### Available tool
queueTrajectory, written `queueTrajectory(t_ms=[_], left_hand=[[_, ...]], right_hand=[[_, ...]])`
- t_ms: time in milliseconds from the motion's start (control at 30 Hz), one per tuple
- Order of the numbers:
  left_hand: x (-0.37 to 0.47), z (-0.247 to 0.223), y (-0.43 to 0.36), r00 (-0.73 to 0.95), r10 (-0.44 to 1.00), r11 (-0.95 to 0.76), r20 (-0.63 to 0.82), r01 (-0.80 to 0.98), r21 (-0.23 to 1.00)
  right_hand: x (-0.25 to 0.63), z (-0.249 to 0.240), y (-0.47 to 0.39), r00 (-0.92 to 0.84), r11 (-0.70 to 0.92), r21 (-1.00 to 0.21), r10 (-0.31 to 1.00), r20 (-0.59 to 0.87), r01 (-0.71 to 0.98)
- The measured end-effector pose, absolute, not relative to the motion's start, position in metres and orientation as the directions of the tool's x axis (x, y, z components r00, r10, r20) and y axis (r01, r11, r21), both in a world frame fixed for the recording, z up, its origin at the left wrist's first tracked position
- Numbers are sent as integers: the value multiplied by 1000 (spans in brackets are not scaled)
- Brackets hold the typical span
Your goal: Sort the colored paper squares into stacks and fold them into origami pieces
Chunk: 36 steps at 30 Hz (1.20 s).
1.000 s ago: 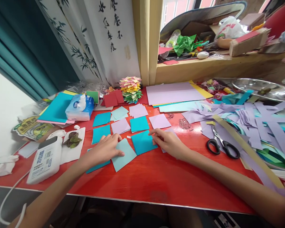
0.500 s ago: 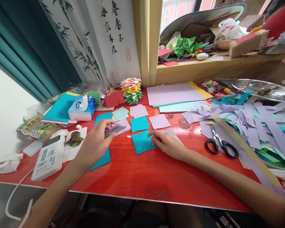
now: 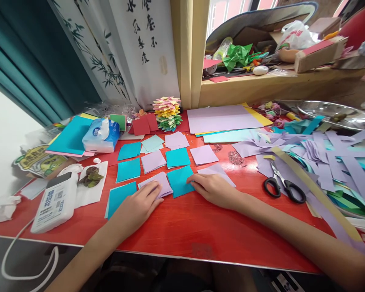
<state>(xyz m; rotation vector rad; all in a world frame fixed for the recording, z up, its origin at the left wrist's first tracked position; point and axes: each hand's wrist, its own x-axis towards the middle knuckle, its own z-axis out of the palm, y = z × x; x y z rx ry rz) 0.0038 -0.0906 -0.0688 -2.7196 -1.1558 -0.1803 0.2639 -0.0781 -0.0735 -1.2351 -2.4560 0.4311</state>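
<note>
Square paper stacks in teal, lilac and pale blue lie in rough rows on the red table (image 3: 170,227). My left hand (image 3: 146,198) rests with its fingers spread on a lilac stack (image 3: 166,185) at the front, between two teal ones. The thumb lies by the stack's near edge. My right hand (image 3: 211,188) touches the right edge of the front teal stack (image 3: 180,181), its fingertips pressed together; whether they pinch the paper is hard to see. Beyond that hand lies another lilac stack (image 3: 220,172), partly covered.
Black-handled scissors (image 3: 284,186) lie right of my right forearm, beside a heap of paper strips (image 3: 331,162). At left are a white power bank (image 3: 54,202) with a cable, a tissue pack (image 3: 101,136) and a napkin. A folded-paper tower (image 3: 168,113) stands at the back.
My left hand has come down from above the stacks, and the lilac papers it held now lie on the table under its fingers. My right hand has hardly moved.
</note>
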Motion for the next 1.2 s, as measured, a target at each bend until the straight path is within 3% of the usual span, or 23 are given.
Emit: queueTrajectory(t_ms=[233,333,400,500,600,633,800,933,1200], left_hand=[[2,-51,-83,742,659,-734,120,670,-111],[1,-36,-50,744,648,-743,162,665,-83],[2,-28,-15,585,781,-592,219,805,-37],[10,-23,44,404,913,-406,60,914,20],[26,-23,92,391,920,-390,-17,920,44],[33,-23,103,423,906,-421,-30,905,54],[63,-35,135,474,868,-466,-148,880,89],[71,-43,148,427,892,-416,-148,904,98],[74,-39,149,472,876,-428,-105,858,283]], right_hand=[[262,-74,-82,-632,673,-269,740,231,689],[260,-58,-72,-518,609,-345,792,324,714],[260,-43,-51,-377,502,-447,860,343,740],[259,-21,-2,-189,280,-574,958,214,769],[254,-14,53,-31,-85,-676,987,-158,732],[252,-15,69,-18,-122,-681,981,-195,722],[239,-30,109,-55,-138,-758,973,-224,637],[235,-44,114,-73,-127,-811,976,-204,572],[237,-67,123,-98,-48,-881,990,-106,470]])
